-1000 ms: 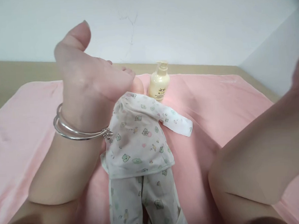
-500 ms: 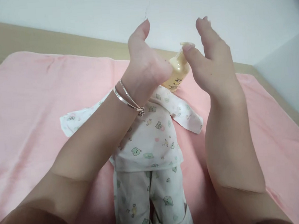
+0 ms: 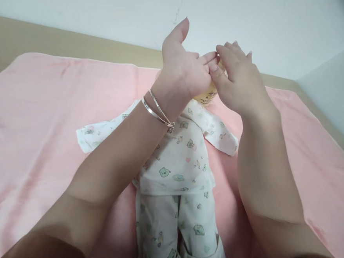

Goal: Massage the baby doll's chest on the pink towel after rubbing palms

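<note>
My left hand point(image 3: 185, 67) is raised with its palm showing, thumb up and fingers stretched to the right. Silver bangles circle its wrist. My right hand point(image 3: 239, 73) meets those fingertips, its thumb and forefinger apart around them; I see nothing held in either hand. Partly hidden behind both hands, a yellow bottle point(image 3: 206, 98) with dark print stands past the clothes. Below my forearms lie a small white long-sleeved top point(image 3: 177, 160) and matching trousers point(image 3: 196, 217), printed with green animals. My left arm covers part of the top, including its neck area.
A pink blanket point(image 3: 41, 114) is spread beneath the clothes, wrinkled at the left. Past its far edge runs a strip of beige surface point(image 3: 65, 42), and a white wall point(image 3: 108, 15) with a thin crack rises behind.
My right hand has turned inward and its fingers now touch my left fingertips. My left hand has shifted right and slightly up, covering more of the bottle. The view has moved slightly.
</note>
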### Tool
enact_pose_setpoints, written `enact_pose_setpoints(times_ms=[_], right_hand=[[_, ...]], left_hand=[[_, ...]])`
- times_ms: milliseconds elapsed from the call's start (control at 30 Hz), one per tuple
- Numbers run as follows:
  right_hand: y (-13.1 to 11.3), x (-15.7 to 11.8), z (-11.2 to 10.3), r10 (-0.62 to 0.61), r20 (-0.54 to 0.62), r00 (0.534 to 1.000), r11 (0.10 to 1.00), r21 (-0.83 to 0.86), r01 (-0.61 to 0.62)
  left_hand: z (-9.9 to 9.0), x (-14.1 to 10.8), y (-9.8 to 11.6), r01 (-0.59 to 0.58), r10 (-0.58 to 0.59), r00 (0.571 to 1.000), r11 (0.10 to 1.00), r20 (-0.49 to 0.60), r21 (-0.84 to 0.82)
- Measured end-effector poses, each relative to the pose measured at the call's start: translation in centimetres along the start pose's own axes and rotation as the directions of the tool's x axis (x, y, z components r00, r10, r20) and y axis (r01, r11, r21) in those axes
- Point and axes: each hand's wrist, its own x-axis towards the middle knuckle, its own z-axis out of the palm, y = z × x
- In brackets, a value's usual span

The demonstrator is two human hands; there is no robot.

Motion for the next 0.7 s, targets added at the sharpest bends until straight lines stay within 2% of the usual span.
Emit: enact_pose_setpoints(times_ms=[67,200,400,500,700], right_hand=[[-0.1,-0.1,0.0,0.007,0.021,1.0,1.0,-0.022,-0.007],[-0.5,-0.3,0.4,-0.001,0.008,1.0,0.997,-0.074,0.001],[-1.2,-0.5,0.9,-0.012,0.006,1.0,0.999,-0.033,0.012],[-1.2,-0.5,1.1,-0.02,0.003,1.0,0.997,-0.075,0.02],[-0.6,-0.5,0.9,0.02,-0.02,1.0,0.997,-0.076,-0.021]], left_hand=[[0.0,-0.1,0.1,-0.004,0.006,0.998,0.999,0.059,-0.042],[-0.1,-0.2,0.3,-0.078,0.078,0.997,0.997,0.019,-0.012],[-0.7,0.1,0.4,-0.048,0.043,0.997,0.996,0.066,0.073],[-0.9,-0.2,0.2,-0.042,0.036,0.994,0.997,0.106,0.061],[-0.3,-2.5,-0.3,-0.19,0.166,0.971,0.972,0.17,0.135]])
